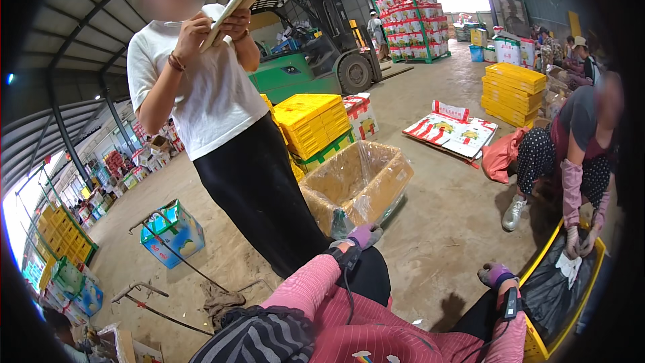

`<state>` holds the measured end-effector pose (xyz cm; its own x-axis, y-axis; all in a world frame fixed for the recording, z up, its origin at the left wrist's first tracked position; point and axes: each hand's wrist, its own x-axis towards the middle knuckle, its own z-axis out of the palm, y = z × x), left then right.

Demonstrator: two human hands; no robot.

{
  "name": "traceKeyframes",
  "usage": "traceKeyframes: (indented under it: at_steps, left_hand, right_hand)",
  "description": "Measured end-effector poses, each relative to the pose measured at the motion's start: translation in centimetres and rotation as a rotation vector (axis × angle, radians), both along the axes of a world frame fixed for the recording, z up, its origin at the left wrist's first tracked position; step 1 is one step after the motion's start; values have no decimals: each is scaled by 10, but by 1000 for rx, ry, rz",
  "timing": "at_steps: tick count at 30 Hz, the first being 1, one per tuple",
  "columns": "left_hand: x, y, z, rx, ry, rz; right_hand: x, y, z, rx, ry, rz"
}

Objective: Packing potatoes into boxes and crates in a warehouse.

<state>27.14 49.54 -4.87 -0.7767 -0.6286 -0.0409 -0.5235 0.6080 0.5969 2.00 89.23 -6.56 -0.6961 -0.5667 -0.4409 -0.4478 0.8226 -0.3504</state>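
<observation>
My left hand [365,235], in a purple and grey work glove, rests over my knee, near the lower edge of a cardboard box lined with clear plastic film [375,196]. My right hand [495,275], gloved alike, hangs above my other knee with its fingers curled, and no object shows in it. Just right of it stands a yellow plastic crate [535,335] lined with a black plastic bag [544,287]. A co-worker's gloved hands [579,244] hold something white over that bag, apart from mine.
A person in a white shirt [216,91] stands close at left, writing on a pad [234,12]. Behind are stacked yellow crates [312,123] and a green forklift [297,73]. Flattened printed cartons [451,133] lie on the floor. A blue printed box [174,237] and metal-handled hooks [141,290] are at left.
</observation>
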Motion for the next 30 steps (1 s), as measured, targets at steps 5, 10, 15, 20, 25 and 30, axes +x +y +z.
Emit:
traceKeyframes:
  at_steps: [5,10,15,20,25,30]
  left_hand:
    - [0,-4,-5,19,4,-11]
    - [0,3,4,37,-3,-15]
    - [3,3,5,-4,-15,11]
    - [4,1,5,3,-34,39]
    - [2,2,4,34,-12,38]
    - [1,0,-3,-11,-20,30]
  right_hand:
    - [1,1,1,-8,1,8]
    - [5,3,5,4,16,6]
    - [10,4,8,-41,68,-6]
    - [7,3,5,-53,62,-18]
    - [5,4,3,-39,50,-2]
    - [3,4,-2,-25,64,7]
